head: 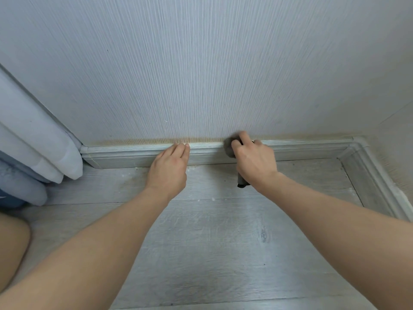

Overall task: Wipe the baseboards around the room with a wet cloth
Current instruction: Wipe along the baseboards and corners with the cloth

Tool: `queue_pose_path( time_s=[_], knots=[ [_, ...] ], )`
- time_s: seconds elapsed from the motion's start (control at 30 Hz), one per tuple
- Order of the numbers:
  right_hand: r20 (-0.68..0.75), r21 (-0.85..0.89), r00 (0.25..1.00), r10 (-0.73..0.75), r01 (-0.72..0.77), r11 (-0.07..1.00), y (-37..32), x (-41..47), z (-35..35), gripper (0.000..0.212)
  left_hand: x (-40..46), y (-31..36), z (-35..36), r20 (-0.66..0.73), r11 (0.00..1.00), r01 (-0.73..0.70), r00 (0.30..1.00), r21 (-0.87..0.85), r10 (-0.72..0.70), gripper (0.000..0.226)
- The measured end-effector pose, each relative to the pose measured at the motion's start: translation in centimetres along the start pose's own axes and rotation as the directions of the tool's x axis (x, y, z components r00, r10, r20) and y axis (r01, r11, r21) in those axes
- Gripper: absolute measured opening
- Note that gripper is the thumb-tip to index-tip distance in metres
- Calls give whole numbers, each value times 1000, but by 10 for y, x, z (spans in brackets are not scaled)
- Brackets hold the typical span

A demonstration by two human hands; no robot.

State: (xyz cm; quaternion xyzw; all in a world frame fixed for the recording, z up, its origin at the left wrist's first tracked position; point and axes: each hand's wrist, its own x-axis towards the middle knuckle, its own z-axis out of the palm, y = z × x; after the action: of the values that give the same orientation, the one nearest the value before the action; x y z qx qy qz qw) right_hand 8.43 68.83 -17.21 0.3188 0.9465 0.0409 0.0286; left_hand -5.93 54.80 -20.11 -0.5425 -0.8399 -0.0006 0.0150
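A grey baseboard [134,154] runs along the foot of the striped wall. My right hand [253,163] grips a dark grey cloth [229,146] and holds it against the baseboard's top edge; a tail of the cloth hangs below my wrist. To the left of it my left hand [169,168] is flat, its straight fingertips touching the top of the baseboard. Most of the cloth is hidden under my right hand.
White and blue curtains [38,153] hang to the floor at the left. A second baseboard [371,177] meets the first in the corner at the right. The floor [212,231] is grey wood-look laminate with specks of dust. My knee [11,249] shows at the lower left.
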Motion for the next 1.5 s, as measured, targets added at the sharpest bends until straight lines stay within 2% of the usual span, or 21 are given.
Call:
queue_pose_path(
  time_s=[0.13, 0.23, 0.33, 0.4, 0.5, 0.67, 0.8, 0.9, 1.0, 1.07, 1.17, 1.3, 1.4, 1.5],
  knots=[
    [1, -19, 1000, 17, -17, 1000, 15, -4, 4, 30, 0, 0, -4, 16, 1000, 13, 1000, -15, -13, 66],
    [-8, -26, 996, 84, -84, 996, 30, -9, 6, 33, 1, 2, -5, 27, 1000, 3, 1000, -25, -3, 66],
    [-22, 17, 990, 138, -138, 990, 23, -6, 5, 28, 0, 8, -6, -17, 998, 30, 999, -49, -31, 64],
    [-33, 41, 988, 150, -149, 988, 13, -4, 3, 23, 4, 16, -7, -66, 997, -5, 998, -82, -1, 61],
    [-26, 33, 993, 115, -114, 993, 3, -4, 0, 24, 14, 34, -5, -87, 990, -76, 994, -121, 65, 61],
    [-31, 26, 1000, 4, -3, 1000, -6, -1, -1, 28, 19, 46, 8, -104, 993, -78, 992, -89, 68, 72],
    [1, 4, 1000, 20, -20, 1000, 18, -7, 4, 33, 20, 37, 14, -169, 987, -146, 977, -63, 134, 73],
    [50, -31, 991, 127, -126, 992, 45, -14, 4, 36, 21, 39, 9, -137, 985, -158, 979, -61, 149, 71],
    [41, -27, 973, 229, -228, 973, 47, -16, 1, 28, 21, 41, 5, -74, 986, -146, 987, -76, 140, 68],
    [37, -1, 979, 203, -203, 979, 30, -12, 0, 25, 24, 41, 4, -70, 987, -150, 987, -59, 145, 67],
    [15, -7, 998, 63, -63, 998, 3, -3, -2, 25, 24, 41, 2, -79, 989, -142, 987, -47, 138, 66],
    [18, -49, 999, 27, -26, 998, 9, -5, -3, 25, 23, 43, 0, -60, 990, -138, 989, -30, 136, 65],
    [46, -42, 998, 50, -48, 998, 24, -8, 1, 27, 25, 41, -1, -48, 989, -146, 988, -22, 144, 66],
    [52, -37, 987, 151, -150, 988, 40, -11, 5, 29, 26, 41, -3, -46, 989, -145, 989, -28, 144, 67]
  ],
)
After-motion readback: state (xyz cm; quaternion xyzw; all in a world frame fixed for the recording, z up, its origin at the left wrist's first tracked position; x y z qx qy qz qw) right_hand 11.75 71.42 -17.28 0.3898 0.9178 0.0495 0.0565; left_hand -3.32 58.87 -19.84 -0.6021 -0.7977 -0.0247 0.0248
